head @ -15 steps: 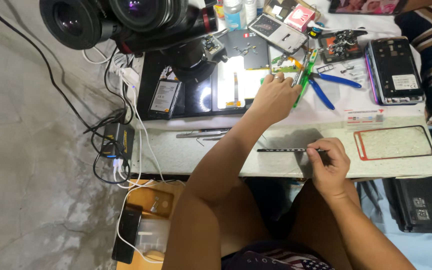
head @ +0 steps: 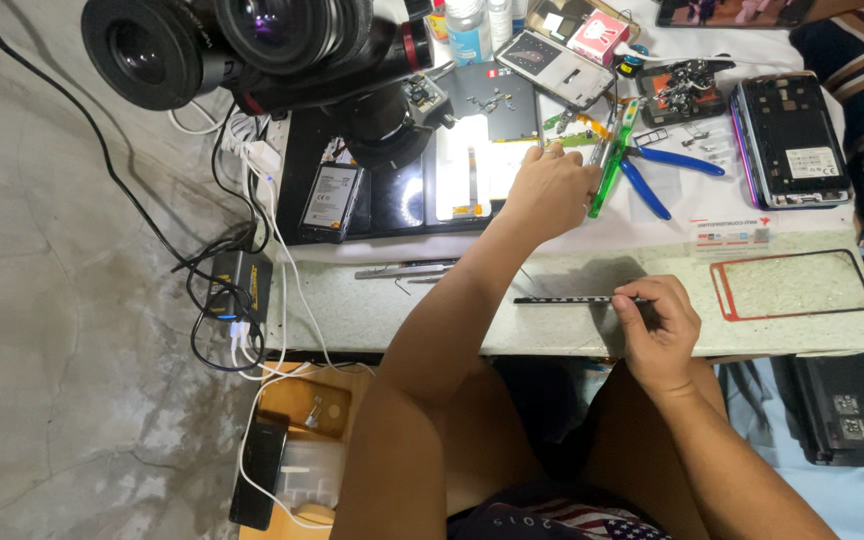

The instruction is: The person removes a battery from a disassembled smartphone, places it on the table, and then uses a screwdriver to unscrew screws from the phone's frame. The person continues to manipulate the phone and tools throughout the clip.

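The right hand (head: pixel 660 335) is pinching the near end of a thin dark strip (head: pixel 572 299), its fingers (head: pixel 642 300) closed together on that end, while the rest of the strip is lying flat on the pale counter (head: pixel 402 310) and stretching away to the left of the hand. The left hand (head: pixel 550 190) is reaching farther out over the counter, its fingers curled loosely downward; whether they are gripping anything is not clear from here. Just to the right of the left hand a green-handled tool (head: pixel 609 170) is lying, and beyond it blue-handled pliers (head: pixel 664 172) are resting with their handles spread. Just to the left of the left hand a lit white pad (head: pixel 467 165) is glowing on a black mat (head: pixel 402 200), with a slim part lying on it. Farther left on the mat a small flat battery (head: pixel 329 196) is sitting. Above the mat the black eyepieces of a microscope (head: pixel 242 45) are looming. To the right of the right hand a red-edged phone frame (head: pixel 790 284) is lying on the counter, and beyond it an opened phone (head: pixel 790 140) is lying with its inner side up. Between the two hands, to the left, grey tweezers (head: pixel 402 270) are lying near the counter's edge.
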